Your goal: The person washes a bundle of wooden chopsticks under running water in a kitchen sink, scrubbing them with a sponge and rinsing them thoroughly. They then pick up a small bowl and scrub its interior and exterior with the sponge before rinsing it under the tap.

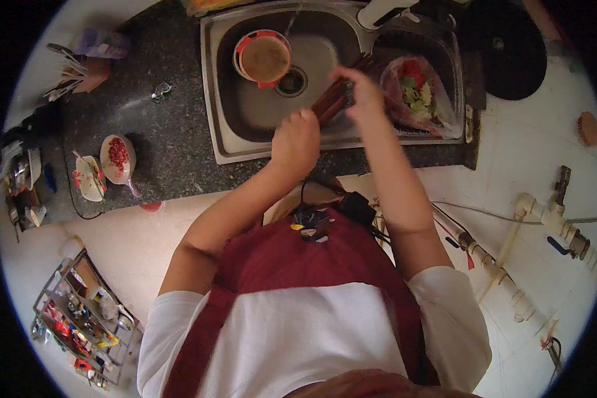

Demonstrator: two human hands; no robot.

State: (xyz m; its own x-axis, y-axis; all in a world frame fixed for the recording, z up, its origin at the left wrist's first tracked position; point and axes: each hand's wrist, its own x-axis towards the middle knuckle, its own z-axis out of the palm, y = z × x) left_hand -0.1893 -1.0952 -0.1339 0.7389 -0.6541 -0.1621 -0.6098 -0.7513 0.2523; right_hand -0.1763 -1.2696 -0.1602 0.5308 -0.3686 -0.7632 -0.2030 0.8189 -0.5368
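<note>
Over the double-bowl steel sink (219, 134), my left hand (297, 139) is closed around one end of a bundle of dark reddish-brown sticks, possibly chopsticks (331, 102). My right hand (365, 94) is at the bundle's upper side, blurred, its fingers apart; whether it touches the sticks is hard to tell. The bundle slants up and right towards the divider between the bowls. In the left bowl, a red-and-white round container (263, 57) holds brownish contents beside the drain (292, 82). The right bowl has a plastic bag (418, 97) with green and red scraps.
A faucet (385, 12) stands behind the sink. On the dark stone counter (169, 124) at left are a handled bowl with red pieces (118, 156), a white-and-red dish (89, 178) and a holder of sticks (92, 74). A round black lid (502, 49) is at right.
</note>
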